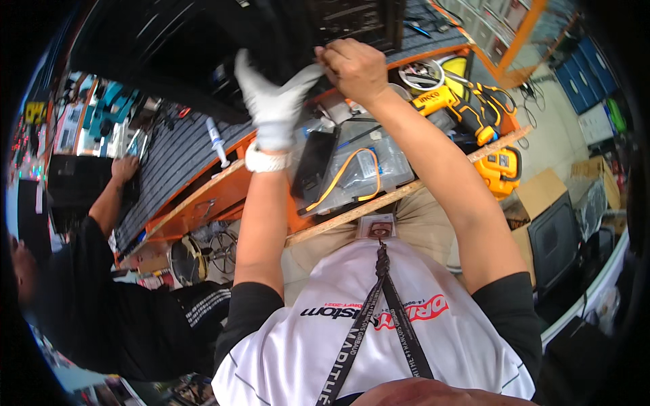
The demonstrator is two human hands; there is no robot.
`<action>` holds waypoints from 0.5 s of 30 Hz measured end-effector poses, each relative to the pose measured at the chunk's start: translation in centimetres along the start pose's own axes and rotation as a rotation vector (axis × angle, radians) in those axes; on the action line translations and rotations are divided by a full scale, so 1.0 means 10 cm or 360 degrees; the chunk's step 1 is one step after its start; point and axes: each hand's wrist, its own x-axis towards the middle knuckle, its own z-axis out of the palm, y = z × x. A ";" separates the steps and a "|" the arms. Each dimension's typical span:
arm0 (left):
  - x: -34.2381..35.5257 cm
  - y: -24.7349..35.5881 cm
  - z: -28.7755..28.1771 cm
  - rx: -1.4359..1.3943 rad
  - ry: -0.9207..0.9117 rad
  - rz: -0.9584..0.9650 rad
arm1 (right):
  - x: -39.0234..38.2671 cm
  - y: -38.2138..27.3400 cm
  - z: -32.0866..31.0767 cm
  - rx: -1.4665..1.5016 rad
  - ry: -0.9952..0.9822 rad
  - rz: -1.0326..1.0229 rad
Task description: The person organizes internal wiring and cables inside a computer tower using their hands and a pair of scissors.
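Note:
My left hand (274,101) wears a white glove and is raised over the front of the bench, its fingers stretched and the thumb spread wide. A white watch band circles that wrist. Close beside it, my bare right hand (353,66) is closed, with its fingertips at the tip of the glove's thumb, where they seem to pinch the fabric. Both hands are in front of a large black case (183,47). Beneath them, an open drawer holds a dark flat device (315,162), a clear plastic box (399,169) and an orange cable (342,172).
A yellow-black power tool (467,111) and a white round tub (421,74) of small parts are to the right. A syringe (217,142) lies on the ridged mat (169,159). At the left, a co-worker's hand (124,169) rests near a black box. An open cardboard box (542,196) stands right.

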 end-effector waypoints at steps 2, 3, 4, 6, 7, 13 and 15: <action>0.11 -0.07 0.14 0.0269 0.0169 0.0176 | 0.00 0.01 0.00 -0.0109 -0.0079 -0.0077; 0.13 -0.08 0.17 0.0371 0.0250 0.0268 | -0.01 0.01 -0.03 -0.0146 -0.0172 -0.0083; 0.10 -0.08 0.18 0.0499 0.0234 0.0280 | 0.00 0.01 -0.05 -0.0057 -0.0140 -0.0043; 0.02 -0.05 0.13 0.0564 0.0200 0.0281 | 0.00 -0.01 -0.20 0.0191 -0.0207 0.0153; -0.05 -0.01 0.08 0.0511 0.0239 0.0364 | 0.02 -0.02 -0.30 0.0311 -0.0345 0.0168; -0.40 0.21 -0.32 0.0343 0.0023 0.0380 | 0.26 -0.30 -0.79 0.0781 0.0024 0.0740; -0.40 0.22 -0.32 0.0221 -0.0027 0.0447 | 0.31 -0.54 -0.74 0.0906 0.0021 0.0916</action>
